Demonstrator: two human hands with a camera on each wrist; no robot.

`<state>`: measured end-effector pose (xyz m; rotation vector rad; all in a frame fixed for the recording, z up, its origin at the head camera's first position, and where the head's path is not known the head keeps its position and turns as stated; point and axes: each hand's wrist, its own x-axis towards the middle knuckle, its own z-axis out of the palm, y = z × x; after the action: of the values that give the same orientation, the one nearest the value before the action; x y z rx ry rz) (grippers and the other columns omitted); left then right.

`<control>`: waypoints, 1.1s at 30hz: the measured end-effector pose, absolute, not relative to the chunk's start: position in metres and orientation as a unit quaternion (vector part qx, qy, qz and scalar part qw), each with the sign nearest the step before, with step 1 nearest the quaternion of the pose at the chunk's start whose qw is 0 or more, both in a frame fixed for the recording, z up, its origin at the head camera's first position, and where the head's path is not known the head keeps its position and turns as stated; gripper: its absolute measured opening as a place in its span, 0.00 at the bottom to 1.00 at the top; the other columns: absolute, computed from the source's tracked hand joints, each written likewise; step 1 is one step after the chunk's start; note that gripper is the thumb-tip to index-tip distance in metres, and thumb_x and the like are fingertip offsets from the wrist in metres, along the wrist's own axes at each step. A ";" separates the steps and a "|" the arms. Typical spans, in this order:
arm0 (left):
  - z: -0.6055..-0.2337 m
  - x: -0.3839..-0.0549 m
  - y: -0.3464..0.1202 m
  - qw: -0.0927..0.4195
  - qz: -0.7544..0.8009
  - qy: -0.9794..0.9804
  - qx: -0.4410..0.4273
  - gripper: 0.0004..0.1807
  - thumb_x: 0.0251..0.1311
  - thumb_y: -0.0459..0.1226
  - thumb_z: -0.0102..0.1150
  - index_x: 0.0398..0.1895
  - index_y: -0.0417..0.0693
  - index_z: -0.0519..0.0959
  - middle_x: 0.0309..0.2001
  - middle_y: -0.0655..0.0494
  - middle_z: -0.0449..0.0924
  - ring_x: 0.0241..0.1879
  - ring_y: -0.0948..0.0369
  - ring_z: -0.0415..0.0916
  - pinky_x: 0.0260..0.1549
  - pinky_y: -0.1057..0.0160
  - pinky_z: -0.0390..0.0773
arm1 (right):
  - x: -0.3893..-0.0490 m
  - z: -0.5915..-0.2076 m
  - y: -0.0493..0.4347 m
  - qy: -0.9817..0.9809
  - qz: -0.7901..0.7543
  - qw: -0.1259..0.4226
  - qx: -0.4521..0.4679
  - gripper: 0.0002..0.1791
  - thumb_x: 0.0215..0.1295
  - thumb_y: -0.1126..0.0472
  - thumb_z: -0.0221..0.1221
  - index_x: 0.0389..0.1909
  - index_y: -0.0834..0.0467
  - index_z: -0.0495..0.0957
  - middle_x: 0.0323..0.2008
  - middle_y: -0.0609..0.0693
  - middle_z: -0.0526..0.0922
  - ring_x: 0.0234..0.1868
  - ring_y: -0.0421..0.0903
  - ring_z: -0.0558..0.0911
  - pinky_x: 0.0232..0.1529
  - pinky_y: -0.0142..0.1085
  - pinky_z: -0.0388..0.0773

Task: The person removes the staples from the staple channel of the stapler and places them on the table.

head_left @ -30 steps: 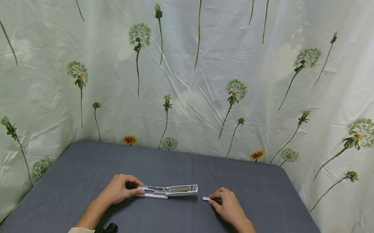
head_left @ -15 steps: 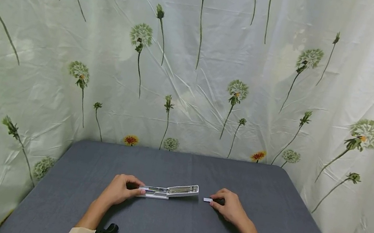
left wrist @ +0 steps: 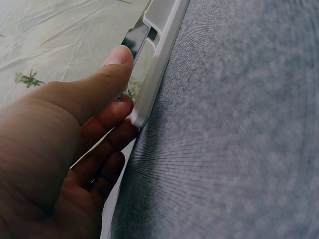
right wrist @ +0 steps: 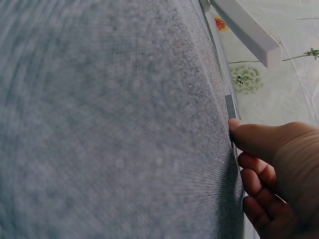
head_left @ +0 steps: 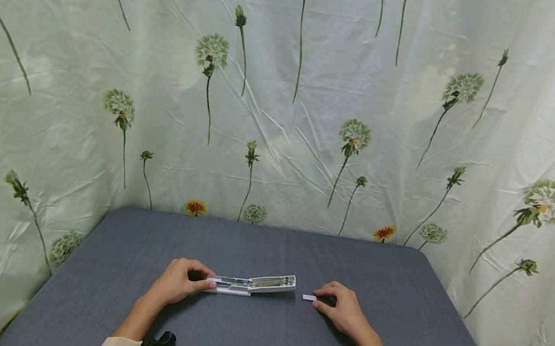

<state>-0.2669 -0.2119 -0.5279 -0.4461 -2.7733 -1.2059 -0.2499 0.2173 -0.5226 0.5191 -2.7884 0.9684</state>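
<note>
At lower centre, an unfolded stapler (head_left: 261, 285) is being gripped by the left hand (head_left: 176, 283), a strip (head_left: 309, 298) being pinched by the right hand (head_left: 343, 309); pickup is seemingly being done, steadiness being needed next.

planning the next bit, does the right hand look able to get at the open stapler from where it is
Likely yes: only the small strip pinched by the right hand juts into the gap between that hand and the stapler. The left hand holds the stapler's left end.
</note>
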 end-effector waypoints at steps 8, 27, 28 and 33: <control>-0.527 -0.267 -0.213 0.043 -0.393 -0.906 -0.148 0.12 0.52 0.52 0.78 0.38 0.63 0.91 0.34 0.68 0.86 0.35 0.68 0.78 0.40 0.63 0.77 | -0.251 -0.521 0.218 -0.926 0.326 0.062 0.181 0.13 0.62 0.54 0.73 0.46 0.53 0.89 0.45 0.44 0.85 0.49 0.49 0.84 0.54 0.47 0.78; -0.523 -0.266 -0.211 0.046 -0.384 -0.910 -0.148 0.12 0.53 0.50 0.78 0.39 0.61 0.91 0.35 0.67 0.86 0.37 0.67 0.78 0.43 0.59 0.78 | -0.254 -0.498 0.183 -0.904 0.388 0.110 0.139 0.12 0.65 0.56 0.70 0.47 0.54 0.87 0.42 0.42 0.87 0.47 0.47 0.86 0.53 0.51 0.81; -0.523 -0.266 -0.211 0.045 -0.384 -0.910 -0.148 0.12 0.53 0.50 0.78 0.39 0.61 0.91 0.35 0.67 0.86 0.37 0.67 0.79 0.43 0.59 0.78 | -0.255 -0.496 0.179 -0.902 0.390 0.113 0.144 0.12 0.65 0.56 0.70 0.47 0.54 0.87 0.42 0.42 0.87 0.47 0.47 0.86 0.53 0.53 0.80; -0.525 -0.266 -0.210 0.045 -0.381 -0.912 -0.145 0.12 0.53 0.51 0.78 0.39 0.62 0.90 0.35 0.67 0.87 0.38 0.67 0.79 0.43 0.58 0.79 | -0.257 -0.487 0.159 -0.892 0.406 0.115 0.165 0.13 0.64 0.58 0.71 0.48 0.56 0.87 0.43 0.44 0.87 0.48 0.48 0.85 0.56 0.55 0.79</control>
<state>-0.2659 -0.2097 -0.5251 -0.4434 -2.7859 -1.1647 -0.2566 0.1594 -0.4869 0.4848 -2.6122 1.1883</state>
